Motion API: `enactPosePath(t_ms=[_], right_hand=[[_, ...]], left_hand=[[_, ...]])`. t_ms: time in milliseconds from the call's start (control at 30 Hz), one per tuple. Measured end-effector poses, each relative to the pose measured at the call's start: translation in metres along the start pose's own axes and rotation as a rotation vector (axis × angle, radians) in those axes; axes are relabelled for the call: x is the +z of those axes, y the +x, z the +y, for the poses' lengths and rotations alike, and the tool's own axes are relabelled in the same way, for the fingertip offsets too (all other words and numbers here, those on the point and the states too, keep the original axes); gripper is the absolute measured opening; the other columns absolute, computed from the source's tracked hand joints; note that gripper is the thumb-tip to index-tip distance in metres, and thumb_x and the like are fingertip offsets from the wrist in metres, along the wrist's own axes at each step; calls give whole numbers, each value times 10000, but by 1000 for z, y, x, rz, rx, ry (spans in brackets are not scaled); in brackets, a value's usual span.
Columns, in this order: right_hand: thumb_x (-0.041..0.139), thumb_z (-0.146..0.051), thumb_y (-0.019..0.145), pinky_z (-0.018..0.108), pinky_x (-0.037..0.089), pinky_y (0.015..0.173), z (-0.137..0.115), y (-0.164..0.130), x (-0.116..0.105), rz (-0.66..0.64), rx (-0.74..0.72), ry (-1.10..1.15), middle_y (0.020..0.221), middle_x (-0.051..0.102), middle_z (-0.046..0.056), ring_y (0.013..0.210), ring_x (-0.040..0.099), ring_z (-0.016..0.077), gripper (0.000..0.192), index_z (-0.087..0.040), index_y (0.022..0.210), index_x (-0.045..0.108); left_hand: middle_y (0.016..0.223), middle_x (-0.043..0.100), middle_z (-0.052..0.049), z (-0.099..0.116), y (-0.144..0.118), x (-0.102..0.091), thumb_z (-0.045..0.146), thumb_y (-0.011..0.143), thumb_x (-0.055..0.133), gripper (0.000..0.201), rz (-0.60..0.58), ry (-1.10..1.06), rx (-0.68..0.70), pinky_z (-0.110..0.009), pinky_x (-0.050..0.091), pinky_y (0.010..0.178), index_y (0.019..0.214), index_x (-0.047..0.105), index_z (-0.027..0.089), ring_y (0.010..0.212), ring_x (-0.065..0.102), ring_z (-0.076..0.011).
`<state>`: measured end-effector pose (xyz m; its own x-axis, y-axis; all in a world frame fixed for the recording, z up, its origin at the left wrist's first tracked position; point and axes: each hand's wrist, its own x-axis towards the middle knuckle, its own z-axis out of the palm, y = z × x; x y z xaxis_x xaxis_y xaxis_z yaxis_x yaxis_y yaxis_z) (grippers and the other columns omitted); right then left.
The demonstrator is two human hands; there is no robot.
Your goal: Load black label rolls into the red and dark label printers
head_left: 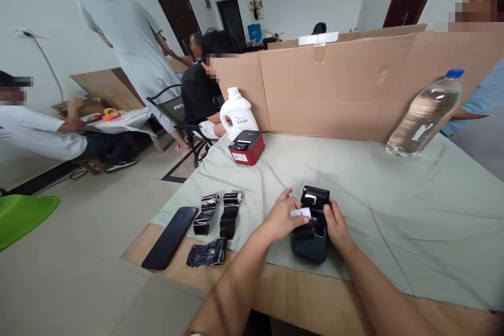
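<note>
My left hand [280, 218] pinches a small white roll [301, 213] over a dark portable label printer [310, 252]. A strip of black film [304, 231] hangs below the roll, above the printer's body. The printer's lid [316, 196] stands raised at the far side. My right hand [337, 226] grips the printer's right side, its thumb near the lid's hinge. To the left lie several pieces of black ribbon: one [206, 214] and another [230, 214] are partly wound on rolls, and a third [207, 253] lies sideways nearer the edge.
A black phone [170, 238] lies at the table's left corner. Farther back stand a red and black printer [247, 147] and a white jug [238, 115]. A water bottle [424, 114] leans by the cardboard screen [338, 84]. Several people are around the room.
</note>
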<state>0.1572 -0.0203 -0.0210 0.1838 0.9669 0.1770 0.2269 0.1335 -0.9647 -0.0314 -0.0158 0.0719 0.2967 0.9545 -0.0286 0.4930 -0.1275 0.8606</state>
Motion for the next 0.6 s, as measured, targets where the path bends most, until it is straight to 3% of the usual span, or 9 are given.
enactPosePath(t_ms=[100, 167, 267, 400, 467, 600], right_hand=[[379, -603, 880, 387, 457, 956, -5, 0, -1, -3, 12, 14, 1156, 656, 105, 1083, 590, 237, 534, -188, 1164, 557], [372, -610, 878, 380, 461, 943, -7, 0, -2, -10, 19, 16, 1142, 661, 99, 1069, 595, 234, 535, -193, 1157, 557], [375, -619, 872, 382, 465, 919, -7, 0, -2, -15, 27, -5, 1107, 667, 97, 1036, 602, 238, 530, -196, 1136, 556], [376, -620, 864, 386, 463, 900, -7, 1, -3, -19, 32, -34, 1087, 663, 98, 1012, 603, 244, 525, -195, 1114, 554], [373, -621, 860, 387, 464, 895, -7, 2, -2, -20, 40, -40, 1092, 661, 102, 1010, 603, 246, 532, -192, 1120, 548], [376, -621, 852, 381, 470, 886, -8, 2, -2, -33, 36, -37, 1086, 664, 107, 1010, 605, 248, 533, -188, 1113, 544]], left_hand=[[1161, 561, -77, -13, -24, -16, 223, 688, 725, 233, 22, 225, -10, -385, 398, 976, 900, 630, 203, 1127, 519, -251], [1077, 584, -68, -30, -39, -30, 250, 684, 737, 228, 68, 408, -63, -425, 395, 965, 894, 654, 210, 1107, 510, -274], [1151, 564, -88, -57, -58, -55, 284, 657, 761, 236, 188, 643, -163, -519, 349, 985, 870, 683, 219, 1181, 444, -342], [1237, 540, -97, -80, -84, -95, 291, 720, 684, 351, 300, 616, -144, -473, 362, 1024, 1059, 633, 216, 1206, 457, -299], [1232, 550, -89, -82, -100, -113, 265, 736, 638, 388, 246, 557, -153, -427, 382, 1027, 1119, 601, 212, 1189, 490, -265], [1241, 564, -65, -82, -130, -124, 150, 547, 705, 613, -31, 552, -258, -411, 387, 1030, 1145, 602, 243, 1192, 501, -282]])
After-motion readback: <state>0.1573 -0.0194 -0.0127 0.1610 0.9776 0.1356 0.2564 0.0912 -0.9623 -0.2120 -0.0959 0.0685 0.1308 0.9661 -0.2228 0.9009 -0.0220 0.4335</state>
